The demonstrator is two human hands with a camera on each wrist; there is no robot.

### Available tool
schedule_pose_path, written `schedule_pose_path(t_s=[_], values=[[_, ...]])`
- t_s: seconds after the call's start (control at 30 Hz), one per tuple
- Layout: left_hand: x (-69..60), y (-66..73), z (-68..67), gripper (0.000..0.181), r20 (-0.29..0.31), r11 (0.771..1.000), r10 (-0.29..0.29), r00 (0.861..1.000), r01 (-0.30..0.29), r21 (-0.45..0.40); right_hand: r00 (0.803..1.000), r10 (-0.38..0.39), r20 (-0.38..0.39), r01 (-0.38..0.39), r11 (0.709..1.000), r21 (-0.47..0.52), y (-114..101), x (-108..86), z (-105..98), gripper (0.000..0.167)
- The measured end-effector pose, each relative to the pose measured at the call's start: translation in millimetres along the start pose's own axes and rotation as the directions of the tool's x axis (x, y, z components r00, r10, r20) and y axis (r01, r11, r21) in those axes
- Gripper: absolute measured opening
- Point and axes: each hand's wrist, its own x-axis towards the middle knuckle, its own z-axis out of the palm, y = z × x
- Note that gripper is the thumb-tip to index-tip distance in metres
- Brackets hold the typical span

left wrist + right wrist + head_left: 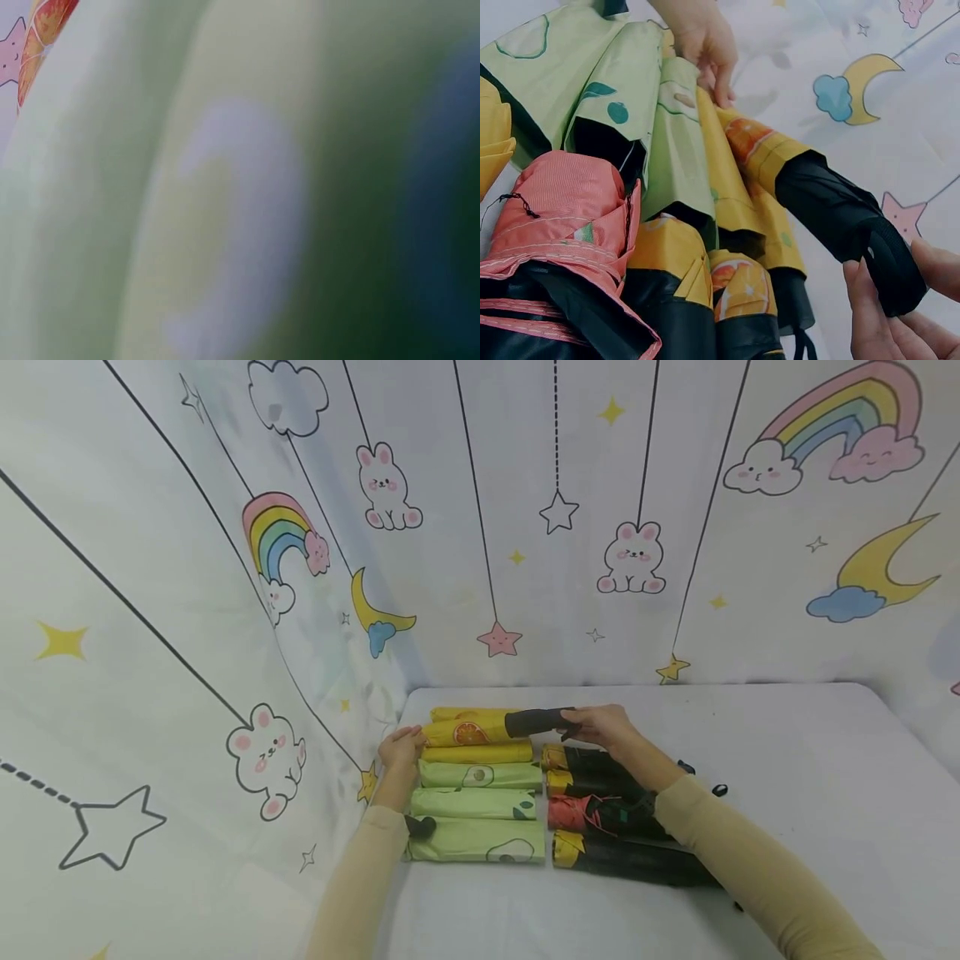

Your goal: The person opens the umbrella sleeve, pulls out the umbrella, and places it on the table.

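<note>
A folded umbrella (531,722), black where it shows, sits partly inside a yellow sleeve (480,732) with an orange-slice print. My right hand (606,728) pinches the black end; the right wrist view shows a strap loop (895,266) between the fingers. At the sleeve's other end, my left hand (402,747) pinches the yellow fabric. Both hands keep it slightly raised over a row of flat sleeves, with yellow ones behind and in front of it. In the left wrist view a blurred green sleeve (90,187) fills most of the picture.
Three green sleeves (474,804) with avocado and leaf prints lie nearer me. To their right are folded black umbrellas with orange-print ends (567,850) and one coral-red umbrella (570,812). A white cloth (817,810) covers the table; printed fabric walls stand behind and left.
</note>
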Motion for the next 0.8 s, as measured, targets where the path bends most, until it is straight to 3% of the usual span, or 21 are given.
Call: schedule_pose_path(t_s=[0.17,0.47,0.8], values=[[0.8,-0.7,1.3,0.050,-0.001,1.000,0.003,1.000,-0.003,0.009,1.000,-0.002,-0.004,0.002,1.000,-0.002,1,0.0,-3,0.053],[4.5,-2.8,2.6,0.045,-0.003,1.000,0.012,1.000,-0.012,-0.010,1.000,-0.006,0.004,0.006,1.000,0.014,2,-2.6,-9,0.060],[-1.6,-0.6,4.1,0.043,-0.014,1.000,0.030,0.999,-0.030,-0.006,1.000,0.003,0.012,-0.003,0.999,0.035,2,-5.9,-17,0.061]])
